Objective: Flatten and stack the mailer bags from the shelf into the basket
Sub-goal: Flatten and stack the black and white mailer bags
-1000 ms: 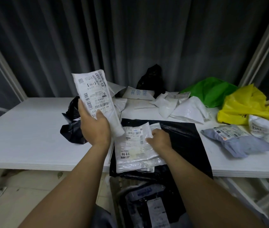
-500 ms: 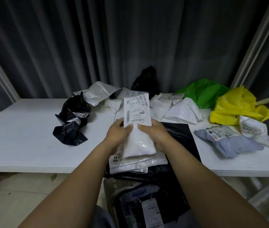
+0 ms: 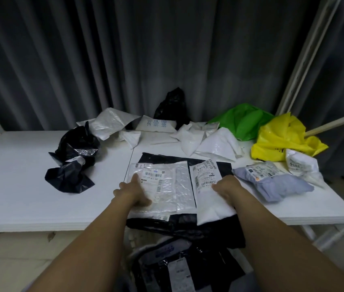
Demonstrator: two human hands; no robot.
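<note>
A small white mailer bag with a barcode label (image 3: pixel 205 180) lies on a flat black mailer (image 3: pixel 223 167) at the shelf's front edge. My right hand (image 3: pixel 225 187) rests on its right side, fingers curled over its edge. Beside it to the left lies a flattened clear-white mailer (image 3: pixel 173 186) with labels; my left hand (image 3: pixel 133 191) presses flat on its left part, fingers spread. Below the shelf edge, the basket (image 3: pixel 137 252) holds dark mailers with labels (image 3: pixel 179 270).
Crumpled bags cover the white shelf (image 3: pixel 19 175): black ones (image 3: pixel 72 165) at left, white ones (image 3: pixel 209 142) at the back, a black one (image 3: pixel 173 106), green (image 3: pixel 242 123) and yellow (image 3: pixel 280 140) at right, a grey-blue parcel (image 3: pixel 272 182) near my right hand. A curtain hangs behind.
Both hands held the small white mailer up in front of me; now it lies on the black mailer to the right, and my left hand has moved onto the clear-white mailer.
</note>
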